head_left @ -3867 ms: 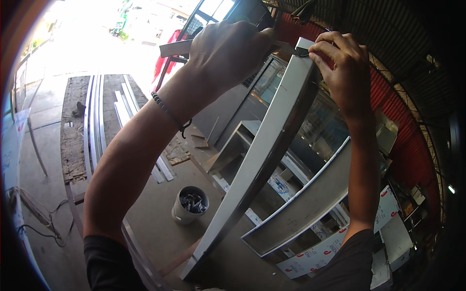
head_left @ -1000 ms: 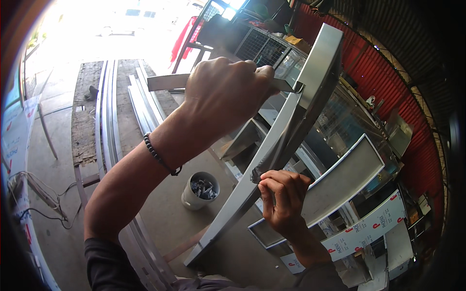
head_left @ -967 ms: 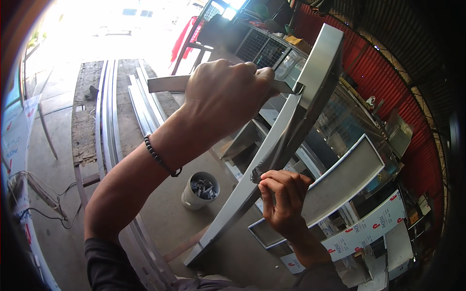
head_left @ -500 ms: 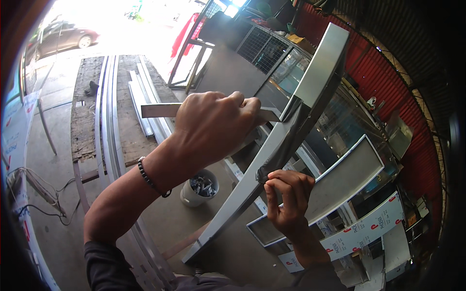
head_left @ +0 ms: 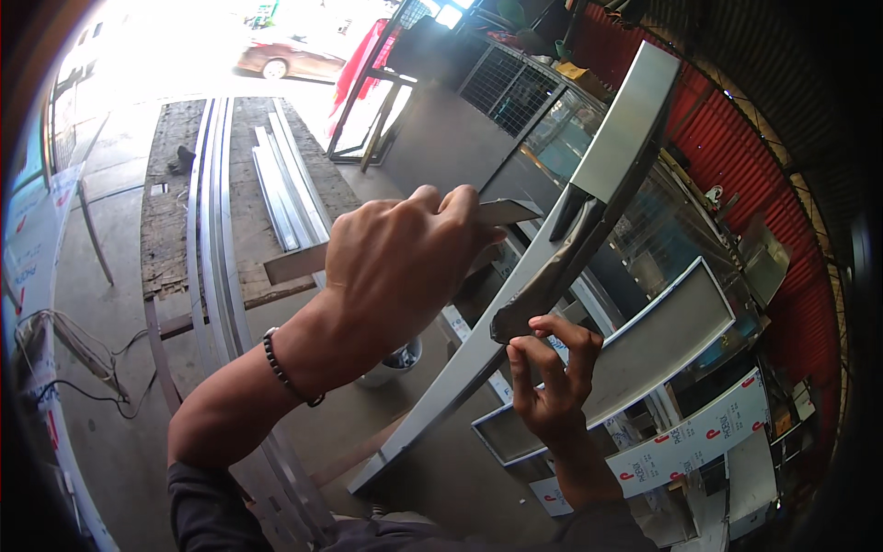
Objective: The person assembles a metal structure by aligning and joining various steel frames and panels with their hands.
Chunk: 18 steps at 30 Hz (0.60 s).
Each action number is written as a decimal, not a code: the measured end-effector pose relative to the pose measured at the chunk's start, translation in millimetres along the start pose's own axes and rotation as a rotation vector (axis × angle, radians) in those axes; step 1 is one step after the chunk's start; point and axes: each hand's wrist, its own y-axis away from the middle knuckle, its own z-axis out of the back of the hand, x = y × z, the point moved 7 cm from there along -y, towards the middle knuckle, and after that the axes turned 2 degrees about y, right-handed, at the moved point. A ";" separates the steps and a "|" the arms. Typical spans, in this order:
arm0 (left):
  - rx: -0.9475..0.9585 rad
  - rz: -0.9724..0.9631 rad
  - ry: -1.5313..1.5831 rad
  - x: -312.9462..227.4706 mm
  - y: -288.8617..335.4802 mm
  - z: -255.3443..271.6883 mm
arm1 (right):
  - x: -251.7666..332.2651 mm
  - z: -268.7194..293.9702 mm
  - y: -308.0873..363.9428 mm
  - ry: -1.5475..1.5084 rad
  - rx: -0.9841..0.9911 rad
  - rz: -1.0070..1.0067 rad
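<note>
A long silver-white metal profile [head_left: 469, 354] slants from the lower middle up to the upper right. Dark, crumpled film [head_left: 552, 274] hangs partly loose along it, while the upper end is smooth and bare. My right hand [head_left: 561, 391] pinches the film's lower edge between thumb and fingertips. My left hand [head_left: 395, 276], wearing a beaded bracelet, is closed around a flat metal blade [head_left: 299, 264]. The blade's slanted tip sticks out past my fingers, close to the profile beside the film's upper part; whether it touches cannot be made out.
Several long metal profiles [head_left: 213, 184] lie on a worn wooden bench [head_left: 166, 221] at left. Partly behind my left forearm stands a white bucket [head_left: 382, 370]. A framed panel [head_left: 625, 359] and printed sheet strips [head_left: 690, 442] are at right. Cables [head_left: 83, 345] lie at far left.
My left hand has come down slightly, and the blade tip has shifted and tilted near the profile. The film spreads wider above my right fingers. A car outside appears farther right.
</note>
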 end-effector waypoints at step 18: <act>0.024 -0.268 -0.218 -24.1 -12.3 -5.6 | -16.3 31.9 -38.6 0.111 -0.110 0.091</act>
